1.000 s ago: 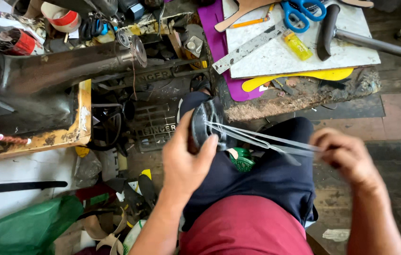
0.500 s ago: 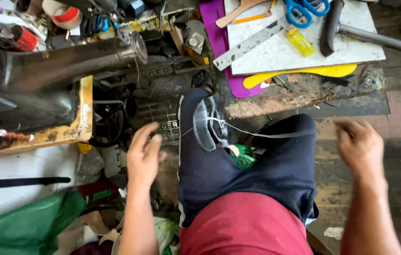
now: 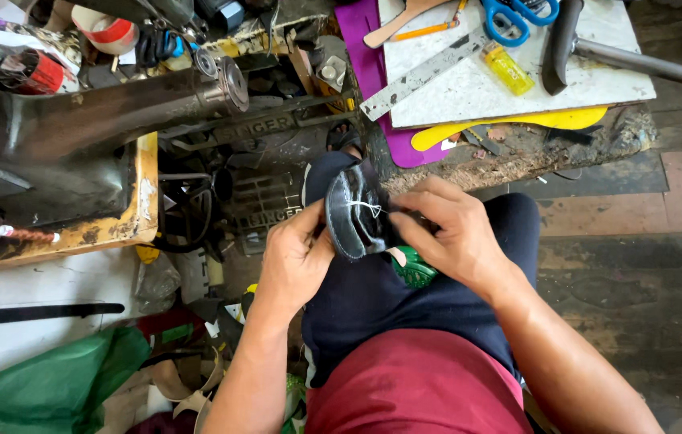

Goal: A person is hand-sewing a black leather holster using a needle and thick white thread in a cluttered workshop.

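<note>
Dark shoe on knee, btwn hands: left hand grips edge, right hand pinches thread.

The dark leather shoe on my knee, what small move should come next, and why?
Probably draw the white thread taut with the right hand: it sits in a small loose knot on the dark leather shoe, which the left hand steadies against the knee.

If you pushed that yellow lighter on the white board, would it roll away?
Probably not: the yellow lighter looks flat-sided and lies on its side, so it would likely slide. It seems small and light, and the white board looks smooth, so a nudge might send it skidding.
</note>
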